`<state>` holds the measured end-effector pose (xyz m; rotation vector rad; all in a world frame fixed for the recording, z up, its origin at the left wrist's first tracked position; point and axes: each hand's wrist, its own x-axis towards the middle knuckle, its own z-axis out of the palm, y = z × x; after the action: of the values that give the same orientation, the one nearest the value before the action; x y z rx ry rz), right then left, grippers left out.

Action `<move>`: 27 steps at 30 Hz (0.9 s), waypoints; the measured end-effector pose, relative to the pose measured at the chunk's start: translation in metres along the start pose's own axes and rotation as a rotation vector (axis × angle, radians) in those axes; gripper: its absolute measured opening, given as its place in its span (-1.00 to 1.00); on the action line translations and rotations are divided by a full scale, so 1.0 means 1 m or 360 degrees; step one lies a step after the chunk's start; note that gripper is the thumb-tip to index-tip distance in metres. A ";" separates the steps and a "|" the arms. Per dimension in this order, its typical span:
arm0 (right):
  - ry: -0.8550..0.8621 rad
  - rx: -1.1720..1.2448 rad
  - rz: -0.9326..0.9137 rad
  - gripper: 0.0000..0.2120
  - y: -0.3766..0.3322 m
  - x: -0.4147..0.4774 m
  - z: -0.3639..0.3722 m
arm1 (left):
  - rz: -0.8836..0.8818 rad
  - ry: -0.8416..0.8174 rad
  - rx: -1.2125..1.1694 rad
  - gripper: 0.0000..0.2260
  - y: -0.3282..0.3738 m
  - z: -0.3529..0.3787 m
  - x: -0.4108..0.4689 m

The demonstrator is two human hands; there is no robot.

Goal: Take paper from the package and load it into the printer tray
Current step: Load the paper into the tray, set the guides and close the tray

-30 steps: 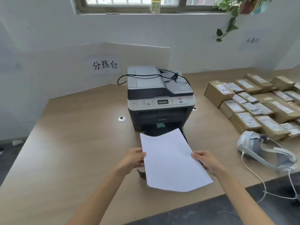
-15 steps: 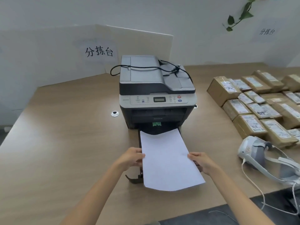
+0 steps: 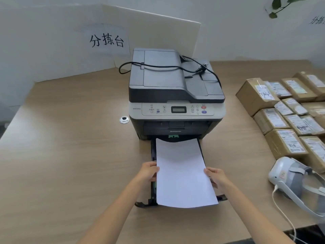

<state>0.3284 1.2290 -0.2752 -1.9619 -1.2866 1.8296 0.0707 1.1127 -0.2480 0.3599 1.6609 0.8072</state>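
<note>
Since a second ago the paper (image 3: 182,171) has gone from askew, its far corner just reaching the printer (image 3: 175,95), to lined up with the pulled-out tray (image 3: 153,155), its far edge now at the mouth of the slot under the green tab. The view has also drawn closer and dipped, so the window seen earlier is out of sight and the printer fills more of the picture.

The paper is a plain white stack or sheet; how thick it is cannot be told. It lies lengthwise over the tray, covering nearly all of it, with the black left rail showing alongside and the tray's front lip poking out at both near corners. The near edge bows slightly and overhangs the front of the tray.

The left hand (image 3: 149,173) pinches the paper's left edge, fingers curled under and thumb on top. The right hand (image 3: 215,176) grips the right edge the same way, roughly opposite. Both are closed on the paper.

The printer stands on the wooden worktop (image 3: 70,155) with a black cable (image 3: 168,67) draped over its lid. Taped cardboard parcels (image 3: 281,120) sit in rows to the right, and a white headset (image 3: 292,176) lies near the worktop's edge.
</note>
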 end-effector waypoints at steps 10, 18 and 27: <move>0.0085 -0.0027 -0.0086 -0.61 -0.026 0.034 0.014 | -0.0154 0.0206 -0.0180 -0.64 0.001 0.016 0.047; 0.0153 0.0157 0.0067 -0.63 -0.011 0.058 0.021 | -0.0169 0.0296 -0.0222 -0.68 -0.013 0.023 0.068; 0.0196 0.0076 -0.0026 -0.68 -0.004 0.056 0.020 | 0.0040 0.0435 0.0148 -0.70 -0.027 0.035 0.067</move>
<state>0.3021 1.2606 -0.3188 -1.9985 -1.2076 1.6871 0.0916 1.1463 -0.3174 0.3471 1.9572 0.8273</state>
